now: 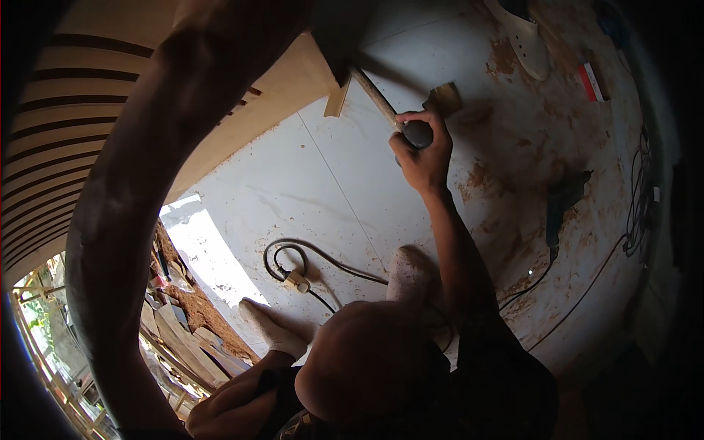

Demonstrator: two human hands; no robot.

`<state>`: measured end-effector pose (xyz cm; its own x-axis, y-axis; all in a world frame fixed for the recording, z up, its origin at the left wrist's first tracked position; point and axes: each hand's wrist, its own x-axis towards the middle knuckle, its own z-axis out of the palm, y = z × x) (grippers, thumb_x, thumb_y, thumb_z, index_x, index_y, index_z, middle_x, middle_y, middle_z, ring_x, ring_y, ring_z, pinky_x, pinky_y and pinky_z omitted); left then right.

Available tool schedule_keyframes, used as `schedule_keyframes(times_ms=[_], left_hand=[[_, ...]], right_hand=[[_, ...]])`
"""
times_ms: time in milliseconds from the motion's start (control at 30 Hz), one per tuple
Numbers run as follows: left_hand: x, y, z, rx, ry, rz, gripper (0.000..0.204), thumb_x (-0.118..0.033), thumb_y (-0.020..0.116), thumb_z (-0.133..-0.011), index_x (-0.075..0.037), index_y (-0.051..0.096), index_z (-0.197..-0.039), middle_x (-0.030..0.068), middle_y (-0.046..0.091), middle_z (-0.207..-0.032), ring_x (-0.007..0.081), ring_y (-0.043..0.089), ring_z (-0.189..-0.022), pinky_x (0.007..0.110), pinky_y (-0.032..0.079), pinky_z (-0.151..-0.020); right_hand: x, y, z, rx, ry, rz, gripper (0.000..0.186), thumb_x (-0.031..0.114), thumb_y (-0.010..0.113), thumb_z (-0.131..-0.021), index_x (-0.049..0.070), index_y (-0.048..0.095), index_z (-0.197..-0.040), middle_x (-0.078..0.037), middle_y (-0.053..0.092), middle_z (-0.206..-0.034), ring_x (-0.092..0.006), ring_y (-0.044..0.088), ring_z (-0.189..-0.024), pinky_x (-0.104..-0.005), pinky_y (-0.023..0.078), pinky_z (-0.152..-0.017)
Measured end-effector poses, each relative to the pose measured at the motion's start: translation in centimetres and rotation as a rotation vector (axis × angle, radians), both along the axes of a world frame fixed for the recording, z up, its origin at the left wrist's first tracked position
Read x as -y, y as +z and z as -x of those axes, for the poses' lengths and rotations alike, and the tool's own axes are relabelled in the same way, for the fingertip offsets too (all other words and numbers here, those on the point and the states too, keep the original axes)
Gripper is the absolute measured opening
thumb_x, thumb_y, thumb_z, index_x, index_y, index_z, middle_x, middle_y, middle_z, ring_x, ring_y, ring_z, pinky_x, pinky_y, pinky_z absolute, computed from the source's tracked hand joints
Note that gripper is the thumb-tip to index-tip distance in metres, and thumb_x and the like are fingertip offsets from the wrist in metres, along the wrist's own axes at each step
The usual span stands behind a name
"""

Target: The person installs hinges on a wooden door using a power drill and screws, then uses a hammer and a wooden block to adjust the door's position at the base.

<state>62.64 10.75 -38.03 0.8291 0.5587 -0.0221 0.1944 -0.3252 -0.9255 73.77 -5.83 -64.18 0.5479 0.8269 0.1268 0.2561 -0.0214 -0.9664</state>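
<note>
My right hand (429, 150) is closed round the dark rounded head of a mallet (419, 134), above the pale floor. The mallet's wooden handle slants up and left from the fingers, its far end near the corner of a slatted wooden panel (257, 121). My left arm (139, 169) crosses the left side and reaches over this panel. Its hand lies beyond the upper edge, so I cannot see the fingers. Just right of the mallet sits a short wooden block (444, 97). A small strip of wood (336, 100) sticks out by the panel's lower edge.
A power drill (563, 202) lies on the right, its cord trailing nearer. Another cable with a connector (297, 282) loops near my socked feet (408, 273). Far right are a pale clog (529, 50) and a red-and-white box (591, 82). Scrap wood (183, 341) lies at lower left.
</note>
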Motion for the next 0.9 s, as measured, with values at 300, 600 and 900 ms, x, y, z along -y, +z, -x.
schedule_keyframes(times_ms=[300,600,900], left_hand=[[5.8,-17.3,4.6,1.295,-0.160,1.176,0.024,-0.006,0.072,-0.082,0.004,0.067,-0.104,0.0185,0.067,-0.096,0.0362,0.064,-0.089,0.046,0.052,-0.080],[6.5,-34.1,4.1,1.679,0.378,1.079,0.043,-0.018,0.070,-0.083,0.003,0.062,-0.120,0.0239,0.067,-0.106,0.0409,0.059,-0.103,0.049,0.050,-0.091],[7.1,-33.8,-0.7,2.264,0.772,1.260,0.049,-0.015,0.069,-0.076,0.009,0.065,-0.119,0.0164,0.066,-0.087,0.0245,0.062,-0.074,0.036,0.053,-0.071]], right_hand=[[-0.5,0.9,-3.1,-0.034,-0.054,-0.010,0.029,0.000,0.071,-0.076,0.004,0.059,-0.101,-0.007,0.068,-0.089,-0.0139,0.062,-0.066,-0.0320,0.051,-0.060],[4.1,2.5,-6.0,-0.111,-0.032,0.039,0.027,-0.004,0.071,-0.077,0.003,0.060,-0.100,-0.009,0.069,-0.098,-0.0159,0.066,-0.078,-0.0315,0.054,-0.070],[-6.1,3.7,-8.4,-0.481,0.039,0.182,0.024,0.001,0.072,-0.080,0.000,0.058,-0.100,-0.014,0.070,-0.102,-0.0196,0.067,-0.073,-0.0332,0.060,-0.059]])
